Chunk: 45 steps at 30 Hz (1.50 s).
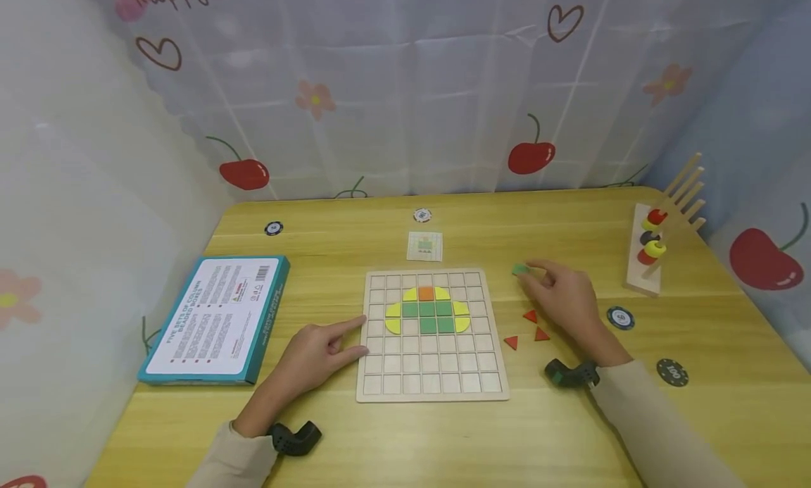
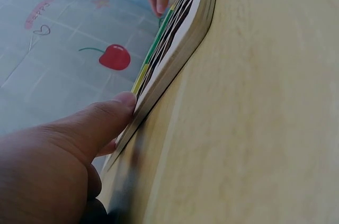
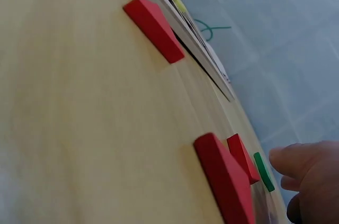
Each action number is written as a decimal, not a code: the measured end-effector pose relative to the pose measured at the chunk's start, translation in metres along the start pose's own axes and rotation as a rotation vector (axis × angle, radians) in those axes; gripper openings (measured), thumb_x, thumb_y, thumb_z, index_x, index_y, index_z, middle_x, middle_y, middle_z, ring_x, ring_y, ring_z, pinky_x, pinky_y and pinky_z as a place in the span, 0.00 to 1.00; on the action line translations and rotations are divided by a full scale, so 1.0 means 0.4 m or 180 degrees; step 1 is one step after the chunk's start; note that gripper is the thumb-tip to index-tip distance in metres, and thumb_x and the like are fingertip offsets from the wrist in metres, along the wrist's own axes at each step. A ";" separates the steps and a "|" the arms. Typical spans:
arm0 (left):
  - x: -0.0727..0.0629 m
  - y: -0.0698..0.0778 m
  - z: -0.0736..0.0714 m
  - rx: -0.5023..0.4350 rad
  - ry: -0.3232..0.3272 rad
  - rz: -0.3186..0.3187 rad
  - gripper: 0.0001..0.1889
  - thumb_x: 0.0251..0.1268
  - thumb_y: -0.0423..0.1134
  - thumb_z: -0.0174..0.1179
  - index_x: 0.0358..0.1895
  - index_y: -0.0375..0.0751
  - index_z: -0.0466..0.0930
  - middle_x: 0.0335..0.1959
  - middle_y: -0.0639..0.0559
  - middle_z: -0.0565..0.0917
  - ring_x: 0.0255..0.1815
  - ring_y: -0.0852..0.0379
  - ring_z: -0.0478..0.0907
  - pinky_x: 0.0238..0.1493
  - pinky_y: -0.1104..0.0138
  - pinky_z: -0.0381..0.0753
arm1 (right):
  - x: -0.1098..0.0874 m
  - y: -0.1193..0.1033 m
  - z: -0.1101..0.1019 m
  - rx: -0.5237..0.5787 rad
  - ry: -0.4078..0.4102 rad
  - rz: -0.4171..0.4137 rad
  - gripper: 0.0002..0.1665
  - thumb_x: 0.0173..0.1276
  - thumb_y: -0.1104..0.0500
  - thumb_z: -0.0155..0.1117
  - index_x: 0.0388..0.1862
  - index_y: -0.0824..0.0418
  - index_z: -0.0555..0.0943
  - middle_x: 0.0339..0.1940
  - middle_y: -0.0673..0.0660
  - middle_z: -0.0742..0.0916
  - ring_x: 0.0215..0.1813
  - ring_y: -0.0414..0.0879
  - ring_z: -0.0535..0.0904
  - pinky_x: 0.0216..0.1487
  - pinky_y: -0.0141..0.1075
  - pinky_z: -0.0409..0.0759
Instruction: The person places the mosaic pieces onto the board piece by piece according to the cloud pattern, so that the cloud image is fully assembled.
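Note:
On the table lies a square wooden grid board (image 1: 434, 384) bearing yellow rounded pieces (image 1: 393, 326), green squares (image 1: 427, 308) and one orange square (image 1: 426, 293). Thumb and index finger of my left hand (image 1: 321, 354) are stretched out, their tips against the board's left edge; the left wrist view shows the thumb (image 2: 98, 123) at that edge. Right of the board, my right hand (image 1: 564, 298) pinches a small green piece (image 1: 519, 270) between thumb and index fingertips, low over the table. Red triangles (image 1: 541, 334) lie beside that hand.
A pattern card (image 1: 424, 246) lies behind the board. A blue-edged box (image 1: 209, 319) is at left, a pegged wooden stand (image 1: 643, 280) with beads at right. Poker chips (image 1: 620, 317) are scattered about. Printed curtains (image 1: 405, 108) enclose the table's back.

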<state>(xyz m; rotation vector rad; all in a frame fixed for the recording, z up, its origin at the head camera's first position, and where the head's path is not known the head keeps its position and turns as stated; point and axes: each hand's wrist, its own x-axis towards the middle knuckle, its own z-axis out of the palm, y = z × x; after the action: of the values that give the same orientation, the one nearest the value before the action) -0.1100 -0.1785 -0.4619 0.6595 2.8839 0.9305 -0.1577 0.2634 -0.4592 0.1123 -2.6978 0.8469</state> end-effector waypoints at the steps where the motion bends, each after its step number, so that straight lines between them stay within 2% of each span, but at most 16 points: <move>1: 0.000 0.000 0.000 -0.0001 -0.0002 -0.0008 0.29 0.65 0.60 0.68 0.66 0.55 0.82 0.12 0.67 0.62 0.14 0.70 0.53 0.20 0.71 0.58 | 0.004 0.008 -0.004 0.0005 -0.0075 0.0047 0.25 0.72 0.45 0.68 0.57 0.61 0.85 0.13 0.48 0.71 0.14 0.43 0.63 0.16 0.36 0.59; 5: -0.001 -0.001 0.000 0.0006 -0.0001 -0.0034 0.29 0.65 0.61 0.67 0.67 0.55 0.82 0.12 0.67 0.63 0.14 0.70 0.54 0.20 0.71 0.58 | 0.011 0.019 -0.004 -0.0067 -0.0241 0.0076 0.27 0.73 0.43 0.66 0.58 0.62 0.85 0.13 0.48 0.70 0.16 0.44 0.64 0.18 0.37 0.58; 11: 0.001 0.000 0.001 0.0026 -0.0007 -0.0030 0.29 0.65 0.61 0.67 0.66 0.55 0.82 0.12 0.66 0.63 0.14 0.70 0.54 0.20 0.71 0.58 | 0.009 0.025 0.006 -0.0201 -0.0198 0.0024 0.24 0.73 0.45 0.67 0.56 0.63 0.85 0.13 0.48 0.70 0.16 0.43 0.62 0.18 0.36 0.57; 19: -0.001 0.002 -0.001 0.0016 -0.0044 -0.0044 0.29 0.65 0.60 0.68 0.67 0.55 0.81 0.12 0.66 0.63 0.14 0.70 0.54 0.20 0.71 0.58 | 0.002 0.005 0.000 -0.0020 -0.0289 0.0085 0.25 0.74 0.43 0.66 0.56 0.61 0.85 0.14 0.49 0.71 0.16 0.45 0.64 0.18 0.36 0.60; 24: -0.002 0.002 -0.001 0.0000 -0.0010 -0.0019 0.29 0.65 0.59 0.68 0.66 0.54 0.82 0.12 0.67 0.63 0.14 0.70 0.54 0.20 0.71 0.58 | 0.003 -0.057 -0.008 0.0205 -0.0481 0.0049 0.25 0.73 0.42 0.67 0.58 0.58 0.85 0.14 0.49 0.71 0.15 0.47 0.66 0.16 0.36 0.62; 27: -0.001 0.002 -0.001 -0.0013 -0.0013 -0.0024 0.29 0.65 0.59 0.68 0.66 0.54 0.82 0.12 0.67 0.63 0.14 0.70 0.54 0.20 0.71 0.58 | 0.000 -0.106 0.000 0.0238 -0.0543 -0.0220 0.20 0.72 0.48 0.70 0.55 0.58 0.87 0.13 0.48 0.69 0.14 0.44 0.63 0.16 0.35 0.60; 31: 0.000 0.002 0.000 -0.0031 -0.0022 -0.0032 0.28 0.65 0.59 0.69 0.66 0.54 0.82 0.12 0.67 0.63 0.14 0.70 0.54 0.20 0.71 0.58 | -0.024 -0.175 0.039 0.0238 -0.0674 -0.0587 0.17 0.69 0.50 0.73 0.52 0.57 0.89 0.13 0.44 0.67 0.15 0.38 0.58 0.19 0.32 0.57; 36: 0.001 0.002 -0.001 -0.0011 -0.0009 -0.0020 0.28 0.65 0.59 0.69 0.66 0.55 0.82 0.12 0.67 0.63 0.14 0.70 0.54 0.20 0.71 0.58 | -0.069 -0.256 0.089 0.0222 -0.0968 -0.0756 0.19 0.69 0.46 0.73 0.53 0.54 0.89 0.12 0.41 0.66 0.17 0.34 0.58 0.21 0.31 0.57; 45: 0.000 0.002 -0.001 0.0001 0.0002 0.0004 0.28 0.65 0.59 0.69 0.66 0.54 0.82 0.12 0.67 0.63 0.14 0.70 0.55 0.20 0.71 0.58 | -0.103 -0.328 0.165 0.0049 -0.0951 -0.1109 0.18 0.68 0.46 0.72 0.53 0.52 0.89 0.12 0.37 0.69 0.18 0.33 0.62 0.22 0.31 0.62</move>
<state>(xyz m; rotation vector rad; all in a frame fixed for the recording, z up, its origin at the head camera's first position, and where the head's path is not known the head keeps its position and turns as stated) -0.1099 -0.1780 -0.4610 0.6611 2.8846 0.9306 -0.1146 0.1172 -0.4518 0.7430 -2.8139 0.7935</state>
